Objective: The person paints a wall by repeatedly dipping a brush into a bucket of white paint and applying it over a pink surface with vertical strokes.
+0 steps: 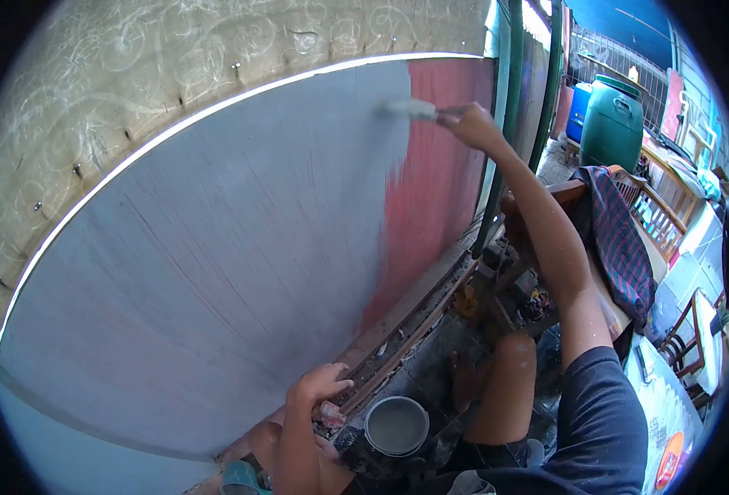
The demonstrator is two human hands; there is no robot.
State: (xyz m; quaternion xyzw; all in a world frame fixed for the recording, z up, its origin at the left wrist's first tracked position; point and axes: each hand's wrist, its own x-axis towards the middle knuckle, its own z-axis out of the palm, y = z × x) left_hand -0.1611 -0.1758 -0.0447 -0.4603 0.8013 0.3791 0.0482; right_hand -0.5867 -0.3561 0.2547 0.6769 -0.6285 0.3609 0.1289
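My right hand (471,129) is closed round the handle of a paintbrush (410,108). Its pale bristles touch the upper part of a wall panel (240,206), at the border where grey paint meets a bare red area (443,165). The brush head is a little blurred. My left hand (321,384) hangs low by my knee, fingers apart and holding nothing. Close below it lies a small reddish, crumpled-looking thing (331,415). A round bucket (396,399) of greyish paint stands on the floor between my legs.
A wooden ledge (414,330) runs along the panel's foot. Green posts (514,82) stand at its right end. Further right are a wooden bench with a checked cloth (616,239), a green barrel (612,124) and a blue barrel (578,113). A teal container (240,474) sits at lower left.
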